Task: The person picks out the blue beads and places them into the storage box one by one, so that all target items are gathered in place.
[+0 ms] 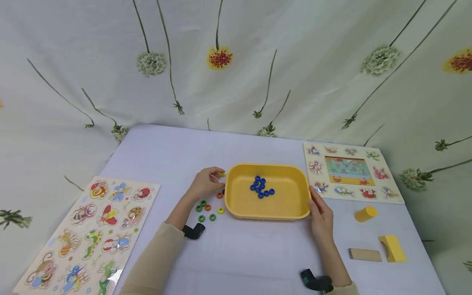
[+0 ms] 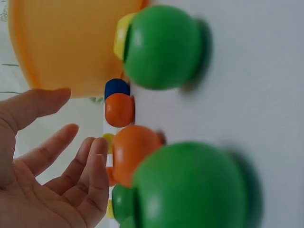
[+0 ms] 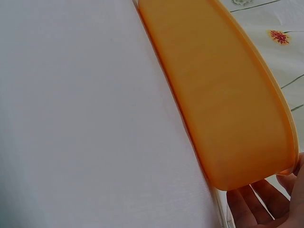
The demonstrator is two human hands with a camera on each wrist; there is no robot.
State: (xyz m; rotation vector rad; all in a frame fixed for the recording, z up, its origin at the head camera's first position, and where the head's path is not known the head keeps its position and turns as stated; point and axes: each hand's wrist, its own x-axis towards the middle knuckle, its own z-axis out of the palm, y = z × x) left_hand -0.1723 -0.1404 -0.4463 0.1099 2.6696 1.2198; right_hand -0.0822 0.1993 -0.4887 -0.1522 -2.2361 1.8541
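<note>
A yellow plastic tray (image 1: pixel 284 196) stands on the table with several blue beads (image 1: pixel 261 195) inside. My right hand (image 1: pixel 321 211) holds its right end; in the right wrist view the fingers lie against the tray's outer wall and the thumb is at the rim. Beside the left end is my left hand (image 1: pixel 206 182), fingers loosely bent and nothing between them in the left wrist view. Below and around it lie several green beads (image 1: pixel 201 218), orange beads (image 1: pixel 208 207) and yellow beads (image 1: pixel 221 210). One blue bead (image 2: pixel 116 89) sits by an orange one near the tray.
An insect picture puzzle board (image 1: pixel 110 221) lies at the left. At the back right is a sea-animal puzzle board (image 1: pixel 343 191). On the right stand a yellow cylinder (image 1: pixel 365 214), a yellow arch block (image 1: pixel 395 249) and a flat wooden block (image 1: pixel 365 255). A flowered cloth hangs behind the table.
</note>
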